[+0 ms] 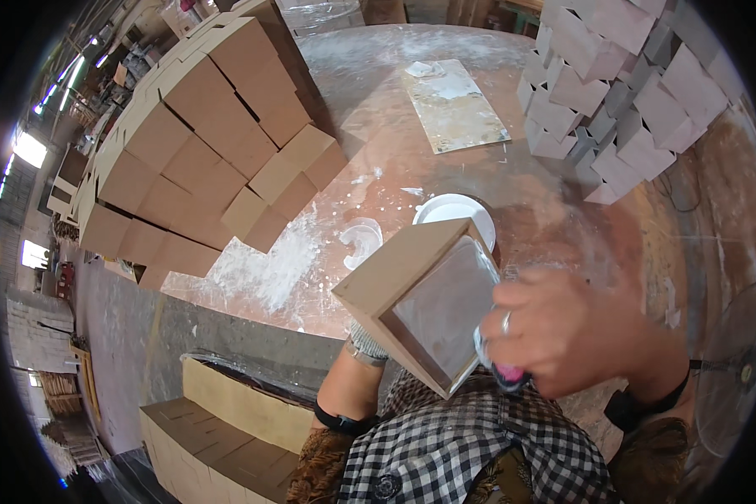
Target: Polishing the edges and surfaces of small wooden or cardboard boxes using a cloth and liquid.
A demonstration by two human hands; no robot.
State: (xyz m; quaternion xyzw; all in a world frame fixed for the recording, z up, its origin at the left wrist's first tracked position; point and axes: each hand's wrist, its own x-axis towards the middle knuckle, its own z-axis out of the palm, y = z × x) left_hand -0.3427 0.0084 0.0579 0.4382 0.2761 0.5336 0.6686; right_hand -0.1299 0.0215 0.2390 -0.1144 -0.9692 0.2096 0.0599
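A brown fibreboard box (407, 260), tilted with its opening toward me, is held up over my lap. Its inside is coated white. My left hand supports the box from behind; the box hides its fingers, and only a grey knit cuff (368, 343) and the forearm show. At the box's right rim is my right hand (538, 328), with a ring on one finger. Its fingers close around a small whitish thing with a pink and dark end (511, 375), whose kind I cannot make out. Just behind the box stands a round white tub (466, 206), partly covered by it.
Brown boxes (202, 126) are stacked at the left of the table (378, 181). White-coated boxes (638, 92) pile up at the far right. A stained board (458, 105) lies at the back. White smears and a clear curved piece (361, 241) lie nearer. More brown boxes (218, 437) sit at lower left.
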